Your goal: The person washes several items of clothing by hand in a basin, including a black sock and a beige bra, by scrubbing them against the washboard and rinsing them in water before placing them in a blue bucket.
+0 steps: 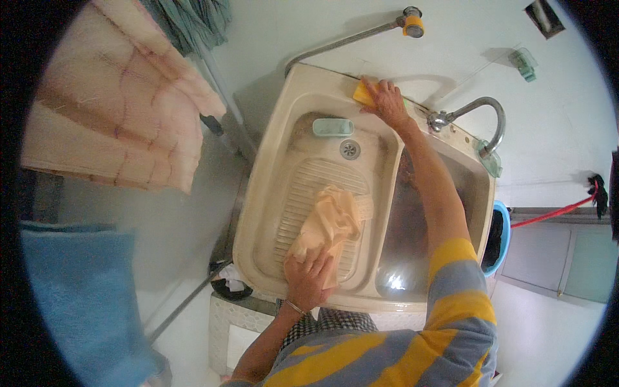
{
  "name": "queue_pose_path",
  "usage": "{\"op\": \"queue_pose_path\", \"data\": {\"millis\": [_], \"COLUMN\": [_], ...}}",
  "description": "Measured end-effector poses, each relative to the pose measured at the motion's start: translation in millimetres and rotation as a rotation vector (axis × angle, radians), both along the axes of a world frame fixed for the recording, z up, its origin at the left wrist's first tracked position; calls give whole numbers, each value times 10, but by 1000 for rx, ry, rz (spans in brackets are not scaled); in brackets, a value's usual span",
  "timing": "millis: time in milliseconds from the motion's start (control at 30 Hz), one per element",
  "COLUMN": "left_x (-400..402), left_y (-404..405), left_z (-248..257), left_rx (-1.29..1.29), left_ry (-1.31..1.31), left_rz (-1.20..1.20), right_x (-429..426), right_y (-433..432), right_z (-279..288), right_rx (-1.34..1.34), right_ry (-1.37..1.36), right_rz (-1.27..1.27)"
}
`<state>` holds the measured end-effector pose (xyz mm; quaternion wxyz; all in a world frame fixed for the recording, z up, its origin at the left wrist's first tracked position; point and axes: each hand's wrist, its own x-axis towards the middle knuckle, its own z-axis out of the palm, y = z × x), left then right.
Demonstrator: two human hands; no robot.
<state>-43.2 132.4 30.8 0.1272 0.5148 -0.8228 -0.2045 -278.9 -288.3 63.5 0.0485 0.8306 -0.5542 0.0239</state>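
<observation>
My left hand [308, 275] grips the near end of a wet peach-coloured cloth [331, 217]. The cloth lies bunched over the ribbed washboard [319, 176] moulded into the left basin of a beige laundry sink [265, 203]. At the sink's back ledge, my right hand [387, 102] is closed around a yellow block [362, 94], which could be soap or a sponge. A bit of green shows beside that hand. Beyond the washboard, a pale green plastic dish [333, 127] lies near the metal drain [349, 149].
The right basin [401, 261] holds dark contents, partly hidden by my right arm. A chrome faucet [498, 121] curves over the right rim; a metal pipe [343, 41] runs along the wall. Towels [130, 111] hang at left. A blue bucket [504, 242] stands at right beside a red stick [551, 215].
</observation>
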Motion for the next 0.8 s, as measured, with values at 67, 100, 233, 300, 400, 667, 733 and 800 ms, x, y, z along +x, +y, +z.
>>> {"op": "queue_pose_path", "data": {"millis": [67, 100, 233, 300, 400, 667, 733, 800], "left_x": [-117, -111, -66, -48, -71, -74, -44, -19], "left_y": [17, 28, 53, 10, -8, -67, -50, 31], "left_z": [-66, -86, -67, 0, 43, 30, 33, -26], "left_rx": [31, 32, 24, 60, 55, 44, 1, 11], "left_ry": [2, -32, -91, -74, -71, -61, -39, -18], "left_rz": [26, 35, 34, 24, 38, -10, 8, 30], "right_x": [-224, -199, -143, -110, 248, 740, 823, 857], "right_y": [-168, -178, -123, -31, 262, 555, 688, 1101], "right_z": [-218, -265, -222, -145, -345, -1288, -1183, -922], "right_rx": [-175, -163, -191, -324, -335, -54, 106, 154], "right_ry": [0, -10, -188, -199, -525, -115, -94, -403], "right_rz": [165, 178, 194, 221, 429, 276, 178, 249]}}
